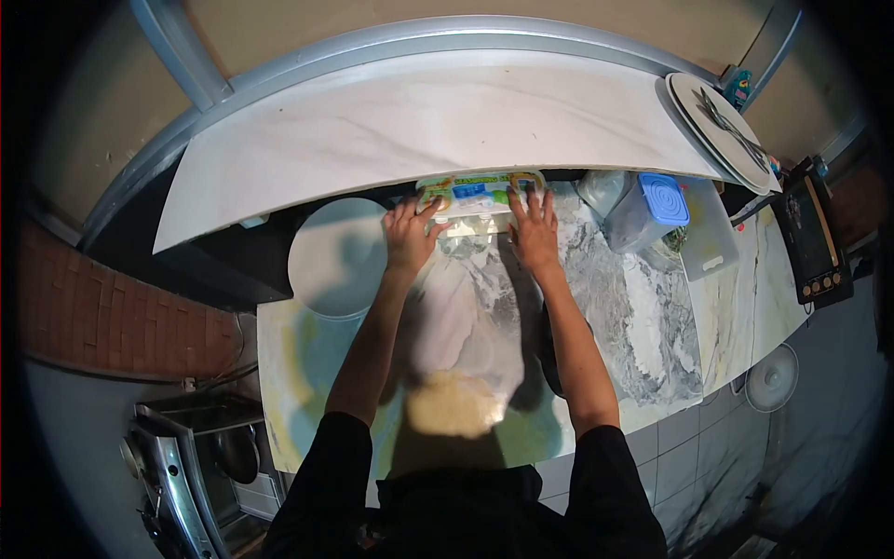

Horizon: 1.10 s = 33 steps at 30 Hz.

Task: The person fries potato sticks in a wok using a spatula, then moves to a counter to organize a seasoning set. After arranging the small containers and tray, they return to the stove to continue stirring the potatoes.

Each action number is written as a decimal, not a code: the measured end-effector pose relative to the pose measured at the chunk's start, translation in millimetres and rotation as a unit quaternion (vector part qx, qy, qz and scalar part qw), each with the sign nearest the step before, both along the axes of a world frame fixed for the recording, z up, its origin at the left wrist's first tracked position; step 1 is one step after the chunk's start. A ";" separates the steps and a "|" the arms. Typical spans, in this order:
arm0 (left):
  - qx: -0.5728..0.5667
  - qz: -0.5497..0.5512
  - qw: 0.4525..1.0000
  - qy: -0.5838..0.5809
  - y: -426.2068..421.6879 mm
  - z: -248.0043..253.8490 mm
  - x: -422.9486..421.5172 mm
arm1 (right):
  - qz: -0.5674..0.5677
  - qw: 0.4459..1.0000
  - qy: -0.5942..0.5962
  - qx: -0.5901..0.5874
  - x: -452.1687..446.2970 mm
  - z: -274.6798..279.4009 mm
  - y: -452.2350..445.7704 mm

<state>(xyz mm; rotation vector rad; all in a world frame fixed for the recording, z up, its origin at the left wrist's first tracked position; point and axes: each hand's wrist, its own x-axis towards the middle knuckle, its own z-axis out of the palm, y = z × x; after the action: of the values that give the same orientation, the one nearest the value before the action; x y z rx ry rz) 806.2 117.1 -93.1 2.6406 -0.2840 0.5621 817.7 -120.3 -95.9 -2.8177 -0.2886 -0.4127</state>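
A clear plastic container (480,225) with a colourful printed label (477,191) on top sits at the back of the counter, partly under the raised shelf. At its left end is my left hand (408,235), fingers over the top edge and thumb along the front side. My right hand (534,235) grips the right end, its fingers reaching over the labelled top. The container's far side is hidden beneath the shelf, and I cannot make out its contents.
A round white board or plate (335,256) lies to the left. On the right stand a blue-lidded tub (643,214), a plastic bag (603,191) and a translucent tray (710,233). Plates with cutlery (712,121) rest on the white shelf (400,112). An oven (808,233) is far right.
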 end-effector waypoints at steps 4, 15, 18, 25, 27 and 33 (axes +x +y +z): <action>0.044 0.036 0.998 -0.037 27.7 -2.6 11.3 | 0.005 0.999 0.026 -0.029 15.2 -0.2 28.2; 0.091 0.051 0.994 0.017 49.9 9.3 4.6 | 0.011 0.994 0.014 -0.107 32.6 -24.8 48.3; 0.093 0.034 0.993 0.069 49.0 3.8 1.8 | 0.025 0.987 -0.089 -0.130 24.6 -28.6 25.7; 0.006 0.003 0.998 0.069 47.7 8.6 -12.0 | 0.042 0.998 -0.042 -0.006 3.6 11.9 -1.3; -0.014 0.015 0.997 0.079 48.3 12.3 -23.8 | 0.047 0.998 -0.042 -0.009 -4.0 16.1 -0.4; -0.069 0.073 0.994 0.047 65.1 10.6 -72.1 | 0.044 0.999 0.002 -0.028 0.8 7.6 7.0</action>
<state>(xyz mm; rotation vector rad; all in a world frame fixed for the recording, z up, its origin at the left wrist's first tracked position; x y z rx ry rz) 734.1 182.2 -82.4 2.5578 -0.0237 0.4830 818.5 -113.3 -88.3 -2.8468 -0.4291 -0.3839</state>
